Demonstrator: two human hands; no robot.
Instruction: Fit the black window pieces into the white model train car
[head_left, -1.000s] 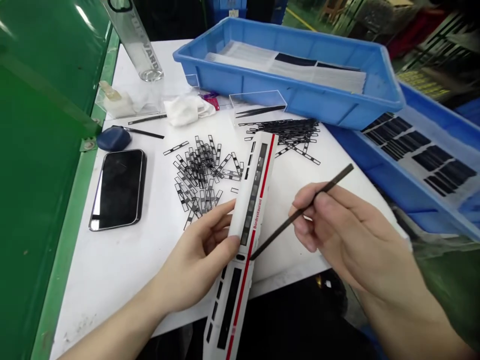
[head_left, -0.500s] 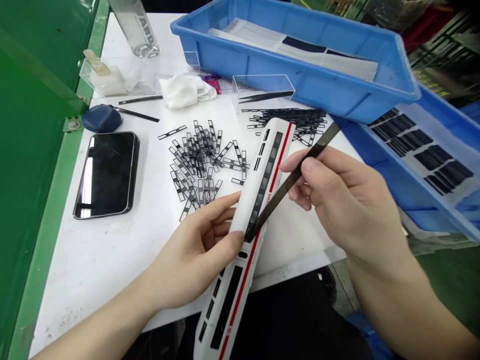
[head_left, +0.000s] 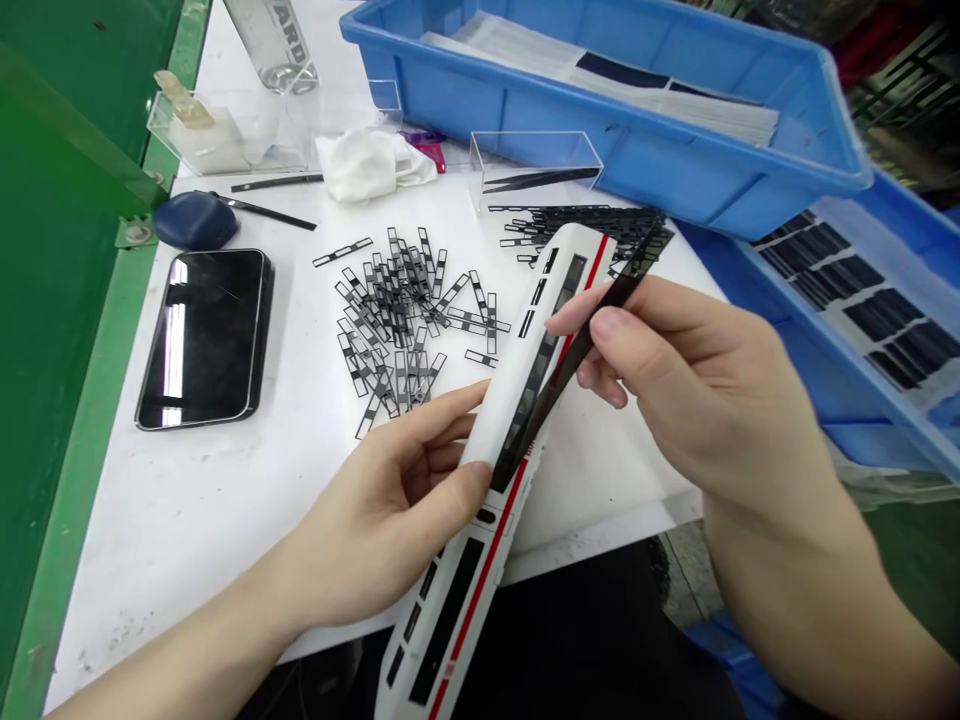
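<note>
A white model train car shell (head_left: 487,420) with a red stripe and dark window openings slants up across the middle, over the table's front edge. My left hand (head_left: 397,500) grips it around the left side, thumb on top near the middle. Between thumb and fingertips, my right hand (head_left: 675,380) pinches a long dark translucent window strip (head_left: 574,355). The strip's lower end meets the shell beside my left thumb, at the end of the long window opening. Its upper part is raised off the shell, tilted toward my right hand.
Small window pieces (head_left: 401,300) lie in a loose pile beyond my left hand. Longer dark frames (head_left: 555,220) are heaped behind the shell. Blue bins (head_left: 622,150) stand at the back right, near a clear box (head_left: 536,160). A black flat device (head_left: 206,340) and white tissue (head_left: 367,165) lie left.
My right hand has moved slightly left, bringing the strip closer over the shell's long window opening. Its lower end stays by my left thumb. My left hand keeps its hold.
</note>
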